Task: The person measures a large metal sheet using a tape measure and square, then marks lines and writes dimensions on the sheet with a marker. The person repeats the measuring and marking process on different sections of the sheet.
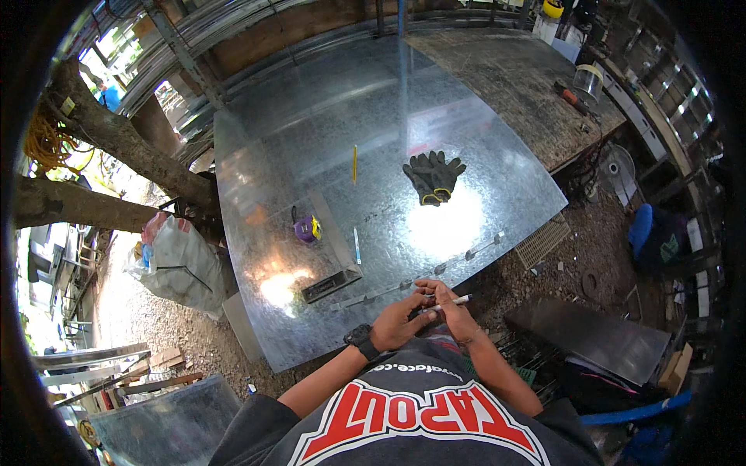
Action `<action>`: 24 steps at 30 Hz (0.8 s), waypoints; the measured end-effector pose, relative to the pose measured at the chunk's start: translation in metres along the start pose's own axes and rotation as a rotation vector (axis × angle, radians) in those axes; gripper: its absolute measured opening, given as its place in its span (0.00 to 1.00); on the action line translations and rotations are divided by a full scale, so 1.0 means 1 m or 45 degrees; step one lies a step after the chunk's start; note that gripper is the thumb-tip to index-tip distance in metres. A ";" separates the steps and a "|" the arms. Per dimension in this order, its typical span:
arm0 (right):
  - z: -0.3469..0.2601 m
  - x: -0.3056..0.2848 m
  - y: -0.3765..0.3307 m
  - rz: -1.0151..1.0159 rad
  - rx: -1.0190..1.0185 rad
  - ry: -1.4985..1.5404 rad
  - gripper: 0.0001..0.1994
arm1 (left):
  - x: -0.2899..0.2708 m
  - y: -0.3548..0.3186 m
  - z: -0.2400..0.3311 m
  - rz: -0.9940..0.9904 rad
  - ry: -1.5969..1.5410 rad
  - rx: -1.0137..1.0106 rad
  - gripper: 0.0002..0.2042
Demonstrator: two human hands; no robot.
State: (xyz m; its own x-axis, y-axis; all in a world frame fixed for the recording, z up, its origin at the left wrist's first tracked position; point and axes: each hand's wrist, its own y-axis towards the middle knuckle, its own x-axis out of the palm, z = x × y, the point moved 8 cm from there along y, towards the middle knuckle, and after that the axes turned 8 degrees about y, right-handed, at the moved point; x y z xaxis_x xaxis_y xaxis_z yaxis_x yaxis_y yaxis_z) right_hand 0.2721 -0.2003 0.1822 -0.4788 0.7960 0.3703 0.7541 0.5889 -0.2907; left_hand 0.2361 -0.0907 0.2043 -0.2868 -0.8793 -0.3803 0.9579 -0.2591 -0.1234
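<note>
My left hand (395, 325) and my right hand (459, 320) meet at the near edge of a large shiny metal sheet (311, 132). Their fingers are closed around a slim white marker (460, 300) with a dark end, which points right. The left wrist wears a black watch (360, 340). Beyond my hands, a carpenter's square (336, 240) lies flat, with a black rectangular tool (332, 285) at its near end. A purple and yellow tape measure (307, 228), a light blue pen (357, 245), a yellow pencil (355, 165) and dark work gloves (432, 178) rest on the sheet.
A worn wooden tabletop (505, 85) adjoins the sheet at far right, bearing an orange and black power tool (573, 99). Tree trunks (124, 147) and a stuffed whitish sack (183, 264) stand left. A metal box (590, 338) sits low at right.
</note>
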 end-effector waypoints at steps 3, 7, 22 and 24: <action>0.003 0.014 0.007 -0.020 -0.010 -0.005 0.35 | -0.013 -0.007 -0.004 0.003 -0.103 -0.006 0.15; 0.010 0.025 0.016 -0.032 -0.003 -0.044 0.36 | -0.027 -0.009 -0.010 -0.009 -0.119 -0.012 0.15; 0.026 0.016 0.072 -0.068 0.170 0.055 0.29 | -0.078 0.003 -0.087 0.524 -0.117 -0.246 0.12; 0.023 0.002 0.088 -0.049 0.186 -0.277 0.30 | -0.111 -0.007 -0.125 0.833 -0.040 -0.375 0.11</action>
State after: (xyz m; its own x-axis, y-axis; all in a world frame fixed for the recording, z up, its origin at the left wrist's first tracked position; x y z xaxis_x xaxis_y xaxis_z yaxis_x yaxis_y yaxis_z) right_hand 0.3275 -0.1434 0.1374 -0.6034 0.7746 0.1897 0.6680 0.6209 -0.4103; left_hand 0.2600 0.0587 0.1326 0.3500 -0.8297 -0.4349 0.8896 0.4398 -0.1232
